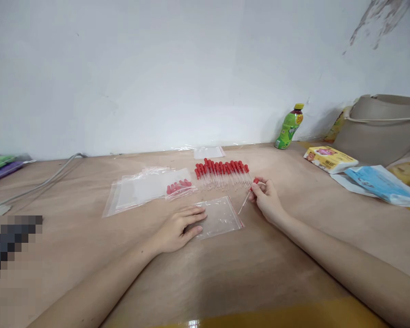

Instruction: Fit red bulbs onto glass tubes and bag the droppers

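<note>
My left hand (182, 228) lies with fingers stretched out on the left edge of a clear zip bag (220, 216), flat on the table. Between the closed fingers of my right hand (266, 198) is a glass dropper (246, 200) with a red rubber bulb; its thin tip points down and left, close to the bag's right edge. Beyond the bag, many similar red-bulbed droppers (222, 168) lie in a row, bulbs toward the wall. A bag holding several red-bulbed droppers (179, 187) rests to their left, by a spread of clear bags (136, 191).
Another clear bag (208, 152) lies near the wall. At the back right stand a green bottle (289, 127) and a grey bin (379, 127), with a yellow tissue pack (330, 158) and a blue pack (382, 182) in front. A grey cable (54, 177) runs along the left.
</note>
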{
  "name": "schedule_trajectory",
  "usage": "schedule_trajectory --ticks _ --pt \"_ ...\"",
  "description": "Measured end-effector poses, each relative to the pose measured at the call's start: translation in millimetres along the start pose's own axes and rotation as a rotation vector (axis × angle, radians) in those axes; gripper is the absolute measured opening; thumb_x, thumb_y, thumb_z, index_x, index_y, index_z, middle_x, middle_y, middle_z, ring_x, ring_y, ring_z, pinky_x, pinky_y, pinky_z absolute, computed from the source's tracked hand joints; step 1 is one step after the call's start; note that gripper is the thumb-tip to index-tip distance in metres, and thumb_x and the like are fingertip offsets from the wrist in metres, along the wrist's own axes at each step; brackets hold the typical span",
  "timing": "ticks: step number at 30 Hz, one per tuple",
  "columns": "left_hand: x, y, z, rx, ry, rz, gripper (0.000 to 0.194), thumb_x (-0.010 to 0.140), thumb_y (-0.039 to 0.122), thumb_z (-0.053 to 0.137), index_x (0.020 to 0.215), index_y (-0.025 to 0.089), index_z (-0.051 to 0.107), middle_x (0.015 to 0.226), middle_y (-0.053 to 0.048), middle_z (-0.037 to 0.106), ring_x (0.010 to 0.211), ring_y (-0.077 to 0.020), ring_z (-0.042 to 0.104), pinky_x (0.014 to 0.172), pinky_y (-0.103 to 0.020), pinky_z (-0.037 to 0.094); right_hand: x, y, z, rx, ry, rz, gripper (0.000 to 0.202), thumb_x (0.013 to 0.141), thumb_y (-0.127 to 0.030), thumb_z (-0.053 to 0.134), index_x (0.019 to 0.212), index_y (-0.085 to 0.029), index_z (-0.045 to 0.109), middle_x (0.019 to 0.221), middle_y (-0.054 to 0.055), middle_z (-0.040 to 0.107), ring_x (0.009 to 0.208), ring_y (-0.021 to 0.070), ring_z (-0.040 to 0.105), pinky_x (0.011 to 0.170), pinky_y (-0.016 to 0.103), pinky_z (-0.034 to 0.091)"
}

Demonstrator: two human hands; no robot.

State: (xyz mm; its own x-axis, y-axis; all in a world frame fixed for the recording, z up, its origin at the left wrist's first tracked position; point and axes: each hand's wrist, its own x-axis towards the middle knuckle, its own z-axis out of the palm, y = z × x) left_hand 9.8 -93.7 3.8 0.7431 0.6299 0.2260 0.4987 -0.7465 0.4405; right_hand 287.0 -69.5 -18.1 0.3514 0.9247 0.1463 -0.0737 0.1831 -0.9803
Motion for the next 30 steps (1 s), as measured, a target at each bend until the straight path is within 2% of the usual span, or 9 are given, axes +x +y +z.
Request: schedule_trajectory --ticks 8,11,13,16,19,22,25,28,30 --pt "-0.5 -0.2 0.3 0.014 -0.013 -0.012 0.037 0.086 0.032 0.044 0.123 0.026 0.049 0.130 -0.003 0.047 0.121 -0.0200 0.041 0.101 -0.041 0.034 -5.4 2.3 3.1 0.015 -0.052 0.018 0.044 0.064 -0.047 0.061 0.093 -0.022 0.039 0.061 -0.008 0.052 0.044 0.0065 0.048 0.043 0.019 0.038" --pt "-0.3 0.4 -0.2 0.019 -0.019 -0.013 0.037 0.087 0.032 0.044 0.123 0.026 0.048 0.130 -0.004 0.046 0.121 -0.0196 0.041 0.101 -0.040 0.034 -10.7 -1.9 3.8 0.072 -0.092 0.094 0.042 0.062 -0.043 0.065 0.088 -0.022 0.038 0.062 -0.008 0.054 0.048 0.0081 0.054 0.048 0.021 0.043" --pt "0.3 1.8 -1.1 0.019 -0.018 -0.013 0.040 0.086 0.034 0.045 0.125 0.026 0.046 0.130 -0.004 0.047 0.121 -0.0202 0.041 0.101 -0.040 0.034 -13.8 -6.2 2.8 0.117 -0.161 0.171 0.042 0.061 -0.040 0.068 0.084 -0.022 0.038 0.065 -0.006 0.057 0.054 0.0099 0.058 0.053 0.023 0.046" --pt "1.9 5.1 -2.7 0.008 -0.007 -0.005 0.046 0.084 0.036 0.048 0.128 0.025 0.042 0.128 -0.006 0.048 0.119 -0.0213 0.043 0.100 -0.041 0.035 -15.7 -11.7 -1.7 0.070 -0.366 0.237 0.039 0.059 -0.036 0.071 0.078 -0.020 0.042 0.068 -0.003 0.060 0.057 0.0102 0.058 0.056 0.024 0.046" --pt "3.4 7.6 -4.0 0.004 0.001 0.007 0.047 0.083 0.038 0.049 0.128 0.025 0.041 0.128 -0.006 0.049 0.118 -0.0215 0.043 0.099 -0.041 0.035 -13.4 -13.6 -7.7 -0.082 -0.570 0.171 0.035 0.058 -0.033 0.072 0.074 -0.019 0.045 0.068 -0.003 0.059 0.054 0.0076 0.053 0.052 0.022 0.042" --pt "3.8 6.9 -4.8 0.011 -0.012 0.015 0.047 0.084 0.037 0.048 0.129 0.025 0.041 0.129 -0.005 0.047 0.120 -0.0218 0.041 0.100 -0.042 0.034 -8.4 -13.6 -12.9 -0.252 -0.701 0.057 0.033 0.059 -0.034 0.072 0.075 -0.018 0.047 0.059 -0.005 0.052 0.049 0.0055 0.044 0.045 0.018 0.033" --pt "3.3 4.6 -5.1 0.024 -0.034 0.010 0.041 0.087 0.036 0.044 0.126 0.026 0.045 0.131 -0.005 0.045 0.122 -0.0216 0.040 0.100 -0.041 0.034 -1.5 -14.5 -17.8 -0.429 -0.738 -0.035 0.031 0.060 -0.036 0.071 0.074 -0.017 0.050 0.050 -0.008 0.042 0.045 0.0047 0.035 0.041 0.018 0.025" --pt "3.7 4.4 -4.3 0.041 -0.038 -0.014 0.035 0.088 0.035 0.041 0.121 0.026 0.051 0.130 -0.005 0.047 0.120 -0.0210 0.042 0.099 -0.040 0.035 4.6 -15.4 -22.0 -0.594 -0.738 -0.119 0.027 0.061 -0.037 0.070 0.071 -0.016 0.055 0.050 -0.007 0.040 0.046 0.0055 0.034 0.042 0.019 0.024" --pt "4.5 6.0 -2.8 0.062 -0.020 -0.031 0.037 0.086 0.038 0.045 0.119 0.025 0.052 0.128 -0.006 0.049 0.118 -0.0220 0.043 0.098 -0.040 0.036 5.8 -15.6 -22.2 -0.647 -0.730 -0.147 0.026 0.062 -0.038 0.068 0.070 -0.015 0.058 0.051 -0.006 0.040 0.047 0.0059 0.032 0.043 0.020 0.024"
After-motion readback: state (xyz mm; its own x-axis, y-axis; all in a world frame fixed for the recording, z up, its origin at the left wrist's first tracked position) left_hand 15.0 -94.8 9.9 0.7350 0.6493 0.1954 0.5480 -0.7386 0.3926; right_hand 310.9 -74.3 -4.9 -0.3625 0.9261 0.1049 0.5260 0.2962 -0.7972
